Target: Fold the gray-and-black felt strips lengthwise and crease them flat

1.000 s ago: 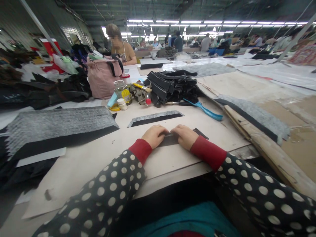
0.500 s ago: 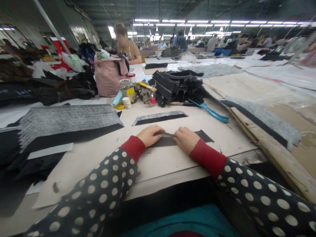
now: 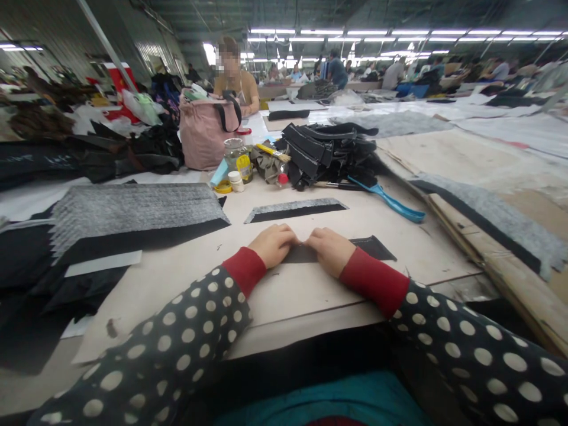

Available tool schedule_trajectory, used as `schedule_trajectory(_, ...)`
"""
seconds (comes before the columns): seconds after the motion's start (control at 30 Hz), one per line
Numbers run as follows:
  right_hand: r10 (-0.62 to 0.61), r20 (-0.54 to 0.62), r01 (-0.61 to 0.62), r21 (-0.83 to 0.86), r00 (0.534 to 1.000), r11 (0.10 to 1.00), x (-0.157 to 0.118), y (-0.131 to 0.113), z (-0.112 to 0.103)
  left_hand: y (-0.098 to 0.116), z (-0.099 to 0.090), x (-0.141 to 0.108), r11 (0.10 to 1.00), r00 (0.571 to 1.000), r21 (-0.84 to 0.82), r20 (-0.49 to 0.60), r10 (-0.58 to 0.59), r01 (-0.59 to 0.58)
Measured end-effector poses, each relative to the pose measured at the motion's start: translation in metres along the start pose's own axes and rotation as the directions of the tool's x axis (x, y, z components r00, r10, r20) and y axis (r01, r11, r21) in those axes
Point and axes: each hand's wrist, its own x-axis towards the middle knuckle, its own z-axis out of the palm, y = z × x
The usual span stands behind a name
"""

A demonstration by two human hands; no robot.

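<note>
A dark fabric strip (image 3: 375, 247) with a stitched-looking line along its far edge lies on the pale board (image 3: 204, 296) in front of me. My left hand (image 3: 275, 244) is closed at the strip's far edge, thumb and fingers pinched together. Close on its right, my right hand (image 3: 331, 249) pinches the same edge, and the strip's right end sticks out beyond it. Fingers cover much of the edge between them. Just past my hands lies a narrow black piece with grey backing (image 3: 297, 210), touched by neither hand.
Grey-backed black pieces (image 3: 142, 207) are stacked at left. Farther back are a glass jar (image 3: 235, 155), a yellow-handled brush (image 3: 273, 152), a heap of black pieces (image 3: 323, 151), a blue-handled tool (image 3: 394, 204) and a pink bag (image 3: 204, 133). A wooden board (image 3: 479, 236) runs along the right. A person (image 3: 239, 83) sits opposite.
My fingertips have come closer together along the strip's far edge, so less of that edge shows between them. The whole view has shifted slightly, with the background moving right.
</note>
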Motion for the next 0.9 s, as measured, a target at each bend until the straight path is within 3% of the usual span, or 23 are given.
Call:
schedule_trajectory(0.13, 0.001, -0.017, -0.004, -0.129, 1.000, 0.992, -0.003, -0.010, 0.001, 0.007, -0.005, -0.006, 0.988, 0.997, 0.152, 0.067, 0.028, -0.038)
schedule_trajectory(0.27, 0.010, -0.008, -0.011, -0.112, 1.000, 0.994, -0.014, -0.003, -0.002, 0.014, -0.007, -0.012, 0.979, 0.998, 0.204, 0.054, -0.009, -0.002)
schedule_trajectory(0.47, 0.075, -0.022, -0.077, -0.082, 0.997, 0.994, -0.045, 0.037, -0.010, 0.012, -0.006, -0.015, 0.992, 1.000, 0.123, 0.016, -0.019, 0.017)
schedule_trajectory(0.57, 0.073, 0.004, -0.073, -0.036, 0.997, 0.997, -0.053, 0.048, -0.016, 0.008, -0.006, -0.016, 0.996, 0.997, 0.032, -0.022, -0.080, 0.080)
schedule_trajectory(0.67, 0.057, 0.085, -0.055, -0.029, 0.995, 0.998, -0.056, 0.046, -0.025, 0.003, -0.009, -0.020, 0.972, 0.977, -0.110, -0.039, -0.212, 0.206)
schedule_trajectory(0.77, 0.042, 0.223, -0.051, 0.031, 0.974, 0.998, -0.059, 0.036, -0.033, 0.000, -0.013, -0.024, 0.923, 0.955, -0.253, 0.014, -0.297, 0.291)
schedule_trajectory(0.83, -0.014, 0.320, -0.042, 0.167, 0.947, 0.985, -0.059, 0.030, -0.038, -0.002, -0.014, -0.026, 0.890, 0.948, -0.335, 0.032, -0.318, 0.310)
schedule_trajectory(0.9, -0.081, 0.456, -0.088, 0.337, 0.886, 0.938, -0.053, 0.028, -0.043, -0.002, -0.014, -0.025, 0.859, 0.943, -0.403, 0.032, -0.332, 0.316)
